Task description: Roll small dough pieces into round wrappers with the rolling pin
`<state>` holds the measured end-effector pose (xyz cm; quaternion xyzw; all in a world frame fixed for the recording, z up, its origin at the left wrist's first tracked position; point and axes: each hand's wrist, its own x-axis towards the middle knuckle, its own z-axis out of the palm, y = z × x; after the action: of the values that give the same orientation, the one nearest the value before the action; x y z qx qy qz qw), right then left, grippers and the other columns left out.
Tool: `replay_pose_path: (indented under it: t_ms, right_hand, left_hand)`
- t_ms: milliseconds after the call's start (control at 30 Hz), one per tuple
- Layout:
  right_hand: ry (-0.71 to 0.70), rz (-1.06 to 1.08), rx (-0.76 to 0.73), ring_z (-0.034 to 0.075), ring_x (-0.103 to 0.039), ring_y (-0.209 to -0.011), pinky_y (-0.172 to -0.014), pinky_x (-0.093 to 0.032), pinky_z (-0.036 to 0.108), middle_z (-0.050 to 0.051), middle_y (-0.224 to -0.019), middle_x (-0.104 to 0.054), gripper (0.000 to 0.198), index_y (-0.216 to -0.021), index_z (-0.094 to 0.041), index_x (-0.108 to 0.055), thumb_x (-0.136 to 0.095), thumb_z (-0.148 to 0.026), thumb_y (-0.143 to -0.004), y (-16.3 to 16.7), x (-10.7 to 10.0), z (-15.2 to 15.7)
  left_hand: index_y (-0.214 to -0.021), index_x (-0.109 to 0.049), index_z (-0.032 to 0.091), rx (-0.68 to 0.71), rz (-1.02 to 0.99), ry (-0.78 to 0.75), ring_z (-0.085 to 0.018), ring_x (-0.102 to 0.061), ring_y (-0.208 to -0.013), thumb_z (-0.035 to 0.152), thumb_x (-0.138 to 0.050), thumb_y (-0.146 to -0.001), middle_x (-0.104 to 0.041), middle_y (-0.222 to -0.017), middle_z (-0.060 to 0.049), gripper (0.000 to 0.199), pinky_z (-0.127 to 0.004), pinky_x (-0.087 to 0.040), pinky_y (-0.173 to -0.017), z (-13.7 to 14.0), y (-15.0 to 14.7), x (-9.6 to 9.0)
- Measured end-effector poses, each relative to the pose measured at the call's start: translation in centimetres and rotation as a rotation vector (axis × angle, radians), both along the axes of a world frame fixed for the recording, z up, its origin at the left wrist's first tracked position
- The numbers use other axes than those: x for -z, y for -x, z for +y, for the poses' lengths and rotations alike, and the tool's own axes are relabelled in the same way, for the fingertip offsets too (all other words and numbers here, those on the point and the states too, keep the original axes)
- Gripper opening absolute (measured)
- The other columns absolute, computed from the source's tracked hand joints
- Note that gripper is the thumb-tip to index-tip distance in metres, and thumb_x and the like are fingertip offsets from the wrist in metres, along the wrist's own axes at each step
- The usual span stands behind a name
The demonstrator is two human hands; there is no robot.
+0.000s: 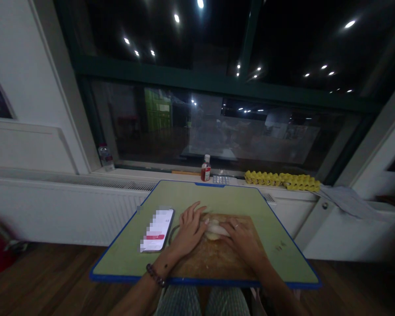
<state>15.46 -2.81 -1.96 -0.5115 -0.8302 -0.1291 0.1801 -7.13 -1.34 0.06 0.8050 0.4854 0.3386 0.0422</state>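
A wooden cutting board (213, 259) lies on a small green table with a blue rim. On it, between my hands, is a pale, elongated, roll-shaped thing (216, 228) with a yellowish patch at its lower side; blur hides its exact kind. My left hand (190, 228) rests over the board's left side, its fingers stretched and apart, the thumb tip touching the left end of the pale thing. My right hand (242, 239), with a ring, has its fingers bent over the right end of the pale thing and presses on it.
A lit phone (158, 230) lies left of the board, and a dark loop (174, 235) shows beside my left hand. Beyond the green table (184, 193), a small bottle of red-brown liquid (206, 168), yellow egg cartons (281, 180) and a clear bottle (105, 157) stand on the windowsill.
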Motion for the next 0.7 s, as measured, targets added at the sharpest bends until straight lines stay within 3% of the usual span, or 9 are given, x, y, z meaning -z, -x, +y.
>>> replay_pose_path:
  t_ms: [200, 400, 567, 700]
  right_hand:
    - [0.086, 0.078, 0.126, 0.021, -0.066, -0.09, -0.076, -0.051, 0.032, 0.006, -0.115, -0.066, 0.033, -0.126, -0.026, -0.056, -0.043, -0.037, -0.097, -0.1, -0.1, -0.1]
    - [0.023, 0.375, 0.282, 0.021, -0.062, -0.1, -0.082, -0.049, 0.033, 0.009, -0.114, -0.065, 0.037, -0.124, -0.021, -0.055, -0.031, -0.037, -0.1, -0.7, 0.2, 0.1]
    - [0.006, 0.437, 0.286, 0.021, -0.061, -0.099, -0.082, -0.048, 0.032, 0.008, -0.111, -0.064, 0.037, -0.124, -0.022, -0.055, -0.032, -0.038, -0.099, -0.8, 0.6, 0.4]
    - [-0.01, 0.45, 0.272, 0.021, -0.061, -0.1, -0.083, -0.048, 0.032, 0.008, -0.111, -0.065, 0.036, -0.122, -0.022, -0.056, -0.034, -0.038, -0.099, -0.7, 0.6, 0.4]
  left_hand:
    - [-0.136, -0.043, 0.027, 0.075, 0.13, -0.065, -0.03, -0.028, -0.135, 0.037, -0.05, -0.091, -0.031, -0.149, -0.009, 0.046, -0.052, -0.025, -0.11, -1.7, -0.2, -0.8]
    - [-0.138, -0.044, 0.027, 0.144, 0.222, -0.004, -0.032, -0.026, -0.137, 0.055, -0.056, -0.086, -0.03, -0.152, -0.01, 0.061, -0.052, -0.024, -0.113, -1.6, -0.1, 0.0]
    - [-0.136, -0.048, 0.029, 0.184, 0.28, 0.113, -0.027, -0.035, -0.136, 0.046, -0.062, -0.085, -0.037, -0.15, -0.005, 0.055, -0.045, -0.03, -0.112, -1.1, -0.7, 0.1]
    - [-0.13, -0.055, 0.028, 0.163, 0.322, 0.111, -0.025, -0.042, -0.133, 0.041, -0.06, -0.088, -0.04, -0.15, -0.004, 0.044, -0.041, -0.035, -0.11, -0.5, -1.3, 0.2]
